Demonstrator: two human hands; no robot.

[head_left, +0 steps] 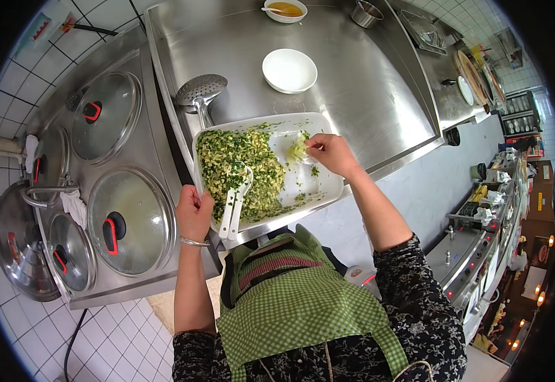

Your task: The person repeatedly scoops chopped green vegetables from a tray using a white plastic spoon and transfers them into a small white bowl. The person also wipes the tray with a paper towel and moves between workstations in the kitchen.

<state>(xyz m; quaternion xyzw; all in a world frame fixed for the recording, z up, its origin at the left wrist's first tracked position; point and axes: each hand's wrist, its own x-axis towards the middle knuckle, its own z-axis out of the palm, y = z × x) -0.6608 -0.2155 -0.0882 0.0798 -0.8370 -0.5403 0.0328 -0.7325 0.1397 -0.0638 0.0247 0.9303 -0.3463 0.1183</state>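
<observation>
A white rectangular tub (pixel 332 184) stands at the front edge of the steel worktop, its left part heaped with a chopped green and yellow filling (pixel 258 162). Two white spoons (pixel 233 205) lie on the filling, handles over the near rim. My left hand (pixel 195 212) is closed at the tub's left near corner, apparently gripping the rim. My right hand (pixel 330 152) pinches a pale green leafy piece (pixel 298 149) above the tub's barer right part. What lies under that piece is partly hidden. Behind the tub are a perforated steel ladle (pixel 203 90) and a white bowl (pixel 289 71).
A bowl of orange-yellow liquid (pixel 287 10) with a spoon and a small steel pot (pixel 366 14) stand at the worktop's far side. On the left, glass-lidded pots (pixel 131 222) sit in a steel counter with a curved tap (pixel 43 190). Another counter (pixel 449 102) stands at right.
</observation>
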